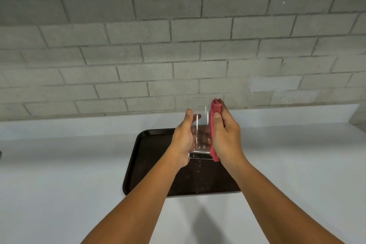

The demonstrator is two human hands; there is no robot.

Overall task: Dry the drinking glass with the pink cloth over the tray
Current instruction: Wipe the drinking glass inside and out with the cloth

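The left hand [183, 138] wraps its fingers around the drinking glass [200, 125], held upright above the far edge of the tray [138, 164]. The right hand [225, 134] presses the pink cloth [214, 109] against its side. Best to turn the glass steadily while wiping top to base.

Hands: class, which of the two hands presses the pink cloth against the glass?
The right hand; its grip presses the pink cloth to the glass. The left hand touches glass only.
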